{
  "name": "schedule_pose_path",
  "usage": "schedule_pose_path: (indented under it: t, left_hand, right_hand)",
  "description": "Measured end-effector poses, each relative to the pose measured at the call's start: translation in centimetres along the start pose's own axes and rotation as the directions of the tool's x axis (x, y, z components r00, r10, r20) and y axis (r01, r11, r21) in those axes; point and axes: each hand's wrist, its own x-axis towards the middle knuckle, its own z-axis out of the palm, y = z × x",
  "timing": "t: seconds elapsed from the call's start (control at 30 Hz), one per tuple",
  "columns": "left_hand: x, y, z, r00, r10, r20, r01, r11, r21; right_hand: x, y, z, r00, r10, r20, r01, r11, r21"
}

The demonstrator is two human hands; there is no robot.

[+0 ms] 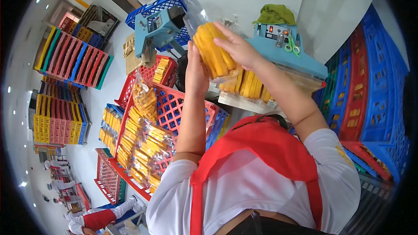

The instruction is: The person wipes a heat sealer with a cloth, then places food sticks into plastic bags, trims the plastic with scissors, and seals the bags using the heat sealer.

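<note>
A clear plastic bag of yellow sticks (213, 52), perhaps bread or snack sticks, is held up tilted in front of me. My left hand (197, 67) supports its left side, with the fingers partly hidden behind it. Across the upper right of the bag lies my right hand (237, 45), thumb on the front. The bag's loose plastic end (197, 14) points up and away. Just left of it stands a light-blue sealing machine (157, 29). To the right is a second light-blue machine (283, 54), with more bagged yellow sticks (250, 85) below it.
Red crates (174, 106) at the left hold several filled bags (150, 141). Tall blue and red crates (370, 82) stand close on the right. Green scissors (291, 45) and a green cloth (275, 14) rest on the right machine. Another person (102, 218) is at the lower left.
</note>
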Motion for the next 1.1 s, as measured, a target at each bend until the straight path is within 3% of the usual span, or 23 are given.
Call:
schedule_pose_path:
  t: [0.03, 0.07, 0.1, 0.13, 0.2, 0.23, 0.27, 0.33, 0.37, 0.43, 0.57, 0.7, 0.73, 0.77, 0.8, 0.87, 0.9, 0.93, 0.97, 1.0, 1.03, 1.1]
  left_hand:
    - [0.1, -0.2, -0.2, 0.998, -0.06, 0.026, 0.062, 0.995, -0.083]
    - [0.1, -0.4, -0.3, 0.992, -0.117, 0.056, 0.124, 0.979, -0.164]
    - [-0.5, 0.1, 0.7, 0.994, -0.032, 0.106, 0.033, 0.999, -0.014]
    - [-0.7, 0.4, 0.8, 0.994, -0.038, 0.101, 0.039, 0.999, -0.013]
    - [-0.7, 0.9, 0.7, 0.928, -0.32, 0.19, 0.372, 0.813, -0.449]
    - [-0.6, 1.3, 0.8, 0.874, -0.328, 0.359, 0.486, 0.552, -0.677]
    - [-1.0, 1.3, 1.6, 0.875, -0.372, 0.309, 0.474, 0.537, -0.698]
    - [-0.6, 0.2, 0.5, 0.88, -0.348, 0.324, 0.457, 0.427, -0.78]
    - [-0.5, -0.3, 0.1, 0.88, -0.346, 0.324, 0.456, 0.429, -0.78]
    - [-0.4, -0.7, -0.1, 0.87, -0.423, 0.253, 0.435, 0.415, -0.799]
    - [-0.2, -1.1, -0.5, 0.879, -0.395, 0.268, 0.431, 0.417, -0.8]
    - [-0.1, -1.3, 0.8, 0.906, -0.321, 0.276, 0.408, 0.494, -0.768]
    - [-0.2, -1.1, 1.9, 0.928, -0.264, 0.261, 0.365, 0.522, -0.771]
    - [-0.8, -0.7, 3.1, 0.934, -0.21, 0.29, 0.356, 0.629, -0.691]
    - [-0.3, -1.9, 3.1, 0.921, -0.225, 0.317, 0.387, 0.615, -0.687]
    - [1.3, -5.3, 3.5, 0.873, -0.25, 0.42, 0.362, 0.907, -0.213]
    - [0.6, -4.8, 6.2, 0.933, -0.084, 0.35, 0.125, 0.987, -0.097]
    - [0.1, -5.3, 7.3, 0.955, -0.093, 0.282, 0.019, 0.967, 0.254]
    - [0.1, -7.1, 8.0, 0.899, -0.092, 0.428, -0.053, 0.948, 0.315]
    - [-0.2, -9.0, 8.7, 0.822, -0.099, 0.561, -0.134, 0.923, 0.36]
    - [-1.1, -9.7, 10.5, 0.803, -0.107, 0.587, -0.127, 0.931, 0.344]
    - [-3.8, -11.0, 14.3, 0.793, -0.097, 0.601, -0.014, 0.984, 0.178]
  right_hand:
    - [-0.2, -0.7, 0.4, 0.991, -0.111, 0.077, 0.133, 0.895, -0.427]
    - [-0.2, -1.4, 0.8, 0.966, -0.173, 0.194, 0.259, 0.6, -0.757]
    - [-0.1, -1.7, 1.0, 0.953, -0.12, 0.278, 0.291, 0.616, -0.732]
    - [0.0, -2.5, 1.4, 0.955, -0.115, 0.275, 0.285, 0.62, -0.731]
    - [0.7, -4.2, 1.9, 0.972, 0.178, 0.154, -0.061, 0.823, -0.564]
    - [2.1, -3.5, 1.0, 0.98, 0.091, 0.176, 0.028, 0.817, -0.576]
    - [2.7, -2.5, 0.5, 0.98, 0.092, 0.178, 0.028, 0.818, -0.575]
    - [3.2, -2.2, 0.6, 0.85, 0.463, 0.249, -0.379, 0.868, -0.321]
    - [3.1, -1.9, 0.8, 0.852, 0.494, 0.175, -0.412, 0.838, -0.359]
    - [3.8, -0.5, 0.5, 0.841, 0.51, 0.179, -0.436, 0.836, -0.335]
    - [4.1, 0.3, 0.1, 0.845, 0.502, 0.187, -0.447, 0.853, -0.269]
    - [3.2, -0.1, -0.7, 0.919, 0.376, 0.119, -0.346, 0.914, -0.211]
    - [1.9, -1.6, 0.0, 0.956, 0.253, -0.151, -0.278, 0.944, -0.178]
    - [0.5, -2.3, -0.4, 0.935, 0.181, -0.304, -0.24, 0.956, -0.167]
    - [-0.9, -2.9, -0.7, 0.888, 0.104, -0.448, -0.199, 0.965, -0.17]
    - [-4.5, -4.0, -3.5, 0.972, 0.065, -0.224, 0.001, 0.96, 0.28]
    - [-6.5, -4.6, -4.7, 0.95, -0.049, -0.309, 0.121, 0.968, 0.219]
    - [-8.4, -5.0, -5.9, 0.936, -0.068, -0.345, 0.143, 0.97, 0.196]
    - [-10.2, -5.0, -7.3, 0.888, -0.189, -0.419, 0.189, 0.981, -0.042]
    - [-12.1, -4.8, -8.8, 0.831, -0.311, -0.461, 0.199, 0.94, -0.276]
    - [-14.1, -3.8, -11.0, 0.788, -0.433, -0.438, 0.173, 0.838, -0.517]
    - [-17.8, -3.4, -12.8, 0.749, -0.476, -0.461, 0.11, 0.775, -0.622]
